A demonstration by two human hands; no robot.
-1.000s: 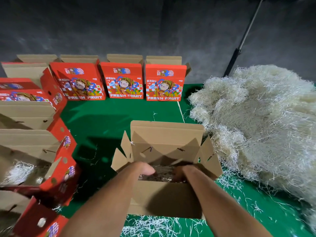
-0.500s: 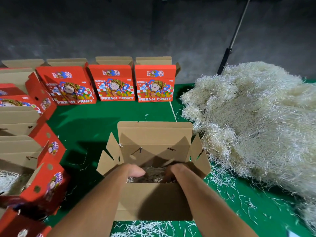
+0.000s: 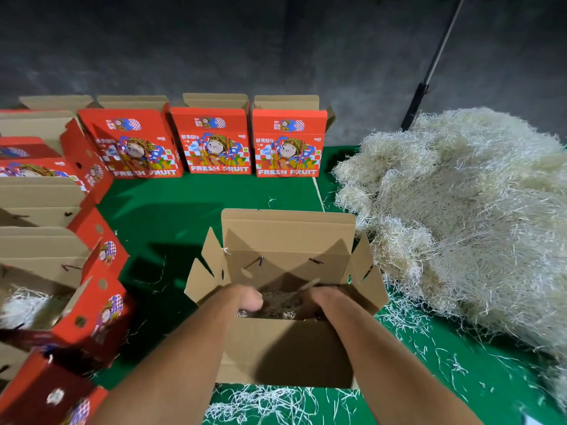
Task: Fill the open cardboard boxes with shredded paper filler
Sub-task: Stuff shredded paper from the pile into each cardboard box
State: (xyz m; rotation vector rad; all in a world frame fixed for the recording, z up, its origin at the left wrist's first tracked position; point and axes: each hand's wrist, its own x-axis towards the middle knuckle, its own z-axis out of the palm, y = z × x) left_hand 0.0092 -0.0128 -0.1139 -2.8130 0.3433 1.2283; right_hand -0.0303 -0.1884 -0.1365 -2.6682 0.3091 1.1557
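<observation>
Inside the open cardboard box [image 3: 285,354] at centre, both hands are reaching down onto the shredded paper filler [image 3: 280,305] lying in its bottom. Left hand [image 3: 248,299]: only the knuckles and thumb side are showing, fingers dipping below the box wall; whether they are spread or gripping the filler cannot be told. Right hand [image 3: 319,302]: lying in shadow, fingers hidden inside the box, state likewise unreadable. Filler within is showing only as a dim, tangled strip between the two wrists.

Box: plain brown corrugated card, four flaps standing outward, side flaps notched at the corners, two dark slots showing on the far inner wall. It is sitting on a green cloth surface [image 3: 190,216] scattered with loose pale strands.

Right of the box, nearly touching its flap: a large filler pile [image 3: 460,216], straw-pale, fine and wiry, running off the frame edge.

Along the back: three red printed boxes [image 3: 214,142] reading FRESH FRUIT, standing upright with top flaps raised.

Left edge: further red boxes [image 3: 92,302], cut off and blurred, one showing white filler inside.

Behind: a dark pole [image 3: 429,65] leaning against a grey wall.
</observation>
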